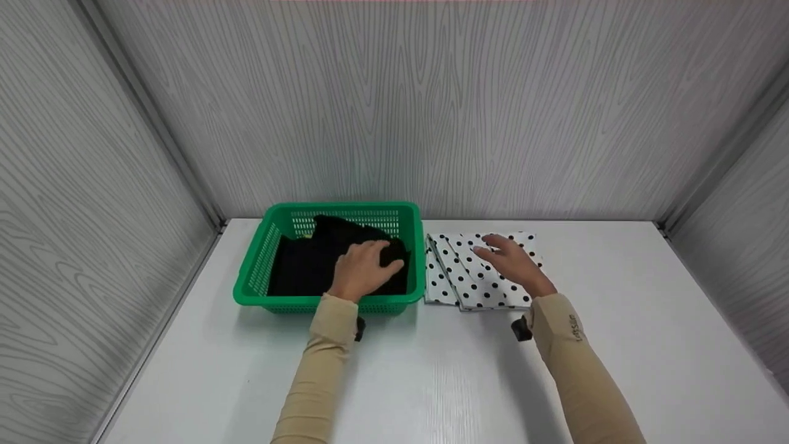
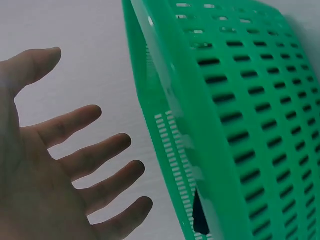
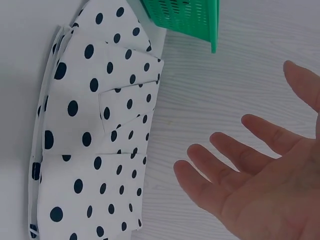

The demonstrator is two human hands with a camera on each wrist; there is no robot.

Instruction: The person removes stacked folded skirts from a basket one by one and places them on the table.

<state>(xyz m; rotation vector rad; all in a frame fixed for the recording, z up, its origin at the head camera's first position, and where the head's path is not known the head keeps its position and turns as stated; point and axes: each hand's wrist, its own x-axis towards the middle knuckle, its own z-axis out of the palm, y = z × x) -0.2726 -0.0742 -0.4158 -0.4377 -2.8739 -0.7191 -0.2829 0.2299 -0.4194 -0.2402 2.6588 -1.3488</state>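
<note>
A green plastic basket [image 1: 330, 300] with slotted walls stands at the back left of the table, and black cloth [image 1: 308, 265] lies bunched inside it. My left hand [image 1: 363, 268] hovers over the basket's front right part, fingers spread and holding nothing; the left wrist view shows the fingers apart from the basket wall [image 2: 240, 125]. Right of the basket lies folded white fabric with black dots [image 1: 487, 283], in overlapping layers. Above it is my right hand [image 1: 511, 262], its fingers loosely extended and holding nothing. In the right wrist view a gap shows between the fingers and the dotted fabric [image 3: 100, 135].
The white table [image 1: 444, 370] runs up to a grey wood-grain panel [image 1: 394, 111] at the back. Similar panels stand at the left and right sides. A small yellowish bit [image 1: 307, 236] shows beside the black cloth in the basket.
</note>
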